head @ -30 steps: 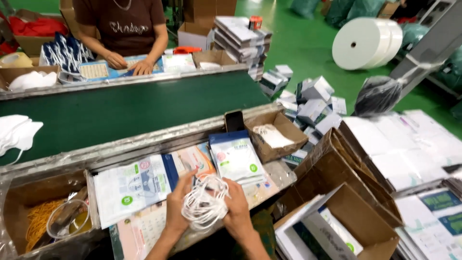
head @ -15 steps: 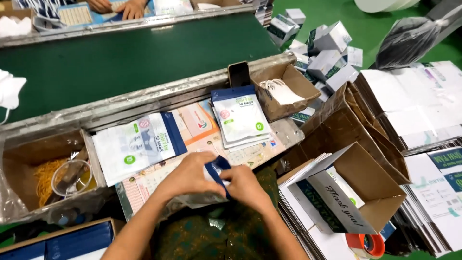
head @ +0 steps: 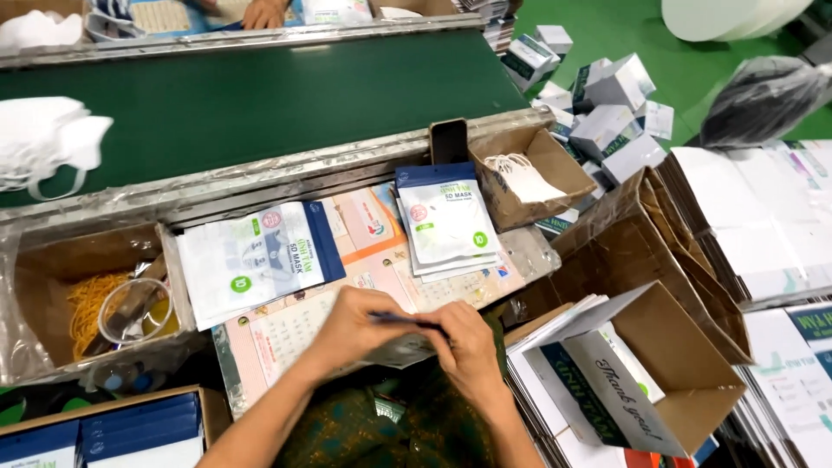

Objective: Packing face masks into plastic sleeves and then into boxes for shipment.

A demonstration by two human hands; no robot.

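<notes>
A flat mask pouch [head: 400, 319] with a dark blue edge is held edge-on between both hands, low over the near edge of the desk [head: 286, 342] and just above the person's lap. The left hand [head: 351, 327] clasps its left end, grip narrow and closed on the pouch; the right hand [head: 468, 347] pinches the right end, fingers curled tight over the same pouch (its face cannot be seen from this angle). Beneath the hands the desk is covered by printed paper sheets. A stack of white-and-blue pouches [head: 256, 258] lies just beyond the left hand, and a second stack [head: 446, 221] lies beyond the right hand, near a small open carton holding white masks [head: 527, 178]. A dark phone [head: 449, 141] stands upright against the conveyor rail. Behind runs the green conveyor belt [head: 260, 95], with a pile of white masks [head: 43, 143] at its left end. At far left a brown box [head: 43, 260] holds orange rubber bands [head: 87, 303] and a clear tape roll [head: 134, 310]. To the right stands an open cardboard box [head: 685, 381], flaps up.
</notes>
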